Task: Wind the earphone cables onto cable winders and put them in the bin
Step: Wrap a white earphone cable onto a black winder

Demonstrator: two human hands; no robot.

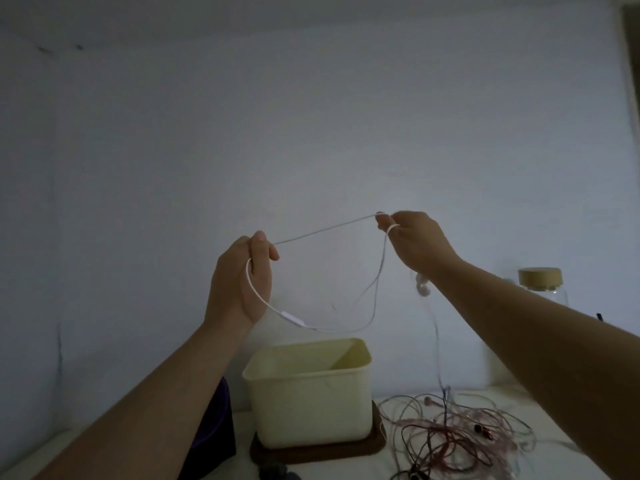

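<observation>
Two bare hands raised above one cream plastic bin (304, 410), seen from the head camera. One white earphone cable (325, 227) runs taut between the hands, high above the bin; its slack hangs in one loop that reaches down to just above the bin's rim without touching it; one inline remote (289, 315) sits on this loop, above the bin's left half. The left hand (242, 278), above and left of the bin, pinches the cable between thumb and curled fingers. The right hand (415, 240), above and right of the bin, is closed on the cable, with one turn of it wrapped round a finger. One earbud (421, 285) hangs below the right wrist; a thin strand drops from it to the heap right of the bin. That heap is one tangle of earphone cables (450, 434), pink and dark; the number of cables in it cannot be counted. The bin stands open-topped on one dark wooden tray (346, 452), which rests on the white table (34, 455). One dark purple cloth (214, 427) lies just left of the bin; one glass jar with a wooden lid (540, 278) stands far right of the bin, against the wall.
</observation>
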